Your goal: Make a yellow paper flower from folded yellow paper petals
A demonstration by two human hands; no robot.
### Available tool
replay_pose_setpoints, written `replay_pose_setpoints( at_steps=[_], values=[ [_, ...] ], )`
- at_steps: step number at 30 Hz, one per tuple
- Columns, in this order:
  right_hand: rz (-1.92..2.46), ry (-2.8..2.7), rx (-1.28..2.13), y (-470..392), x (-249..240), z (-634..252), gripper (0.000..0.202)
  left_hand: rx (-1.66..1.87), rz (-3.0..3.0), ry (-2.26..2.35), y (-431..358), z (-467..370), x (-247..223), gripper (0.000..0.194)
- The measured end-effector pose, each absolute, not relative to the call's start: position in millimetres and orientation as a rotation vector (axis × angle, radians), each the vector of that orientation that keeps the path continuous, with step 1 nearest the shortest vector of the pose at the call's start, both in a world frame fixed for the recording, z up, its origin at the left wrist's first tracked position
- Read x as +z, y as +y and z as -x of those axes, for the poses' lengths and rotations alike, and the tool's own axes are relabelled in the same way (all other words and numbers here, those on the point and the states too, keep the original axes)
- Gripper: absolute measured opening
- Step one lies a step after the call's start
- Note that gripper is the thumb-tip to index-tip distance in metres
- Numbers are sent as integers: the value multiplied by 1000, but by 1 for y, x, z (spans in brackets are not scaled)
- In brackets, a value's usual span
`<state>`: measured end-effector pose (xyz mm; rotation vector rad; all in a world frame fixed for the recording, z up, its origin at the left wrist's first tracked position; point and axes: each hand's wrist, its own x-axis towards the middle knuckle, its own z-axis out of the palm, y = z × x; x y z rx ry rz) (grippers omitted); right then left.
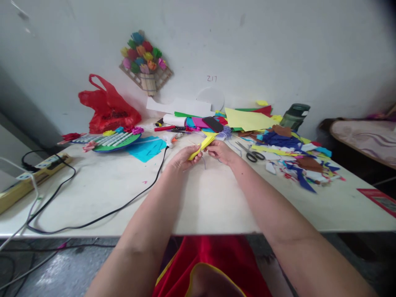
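Observation:
My left hand (188, 159) is closed round the lower end of a folded strip of yellow paper (208, 141), which slants up and to the right over the table. Close beside it, my right hand (221, 152) has its fingers pinched together, apparently on thin purple yarn (204, 164); the fingertips are small and partly hidden. Short yarn ends hang below both hands. Just behind my right hand lies a loose bundle of purple yarn (227, 132). Black-handled scissors (254, 156) rest to its right, blades pointing away from me.
Paper scraps (287, 142) spread over the right side, with a dark bottle (295, 116) behind. Blue paper (147, 148), a green board with rolled sticks (119, 142) and a red bag (109, 109) are left. A black cable (123, 206) crosses the white table (213, 202).

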<state>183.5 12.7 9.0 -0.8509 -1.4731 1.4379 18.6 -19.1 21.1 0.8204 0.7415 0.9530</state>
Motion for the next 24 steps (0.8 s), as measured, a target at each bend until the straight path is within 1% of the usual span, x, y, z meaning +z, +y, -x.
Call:
replay_pose_setpoints(
  at_steps=[6,13,19,24],
  values=[
    [798,-1487,1485,13,9,-185,15,928,-772,746,-18,-16,20,15],
    [777,-1452,1534,9,11,-185,23,889,-795,716,-9,-12,12,15],
    [816,-1361,1476,9,11,-183,40,875,-824,690,-5,-8,7,13],
    [857,-1341,1418,10,10,-181,42,885,-866,717,-4,-7,6,14]
  ],
)
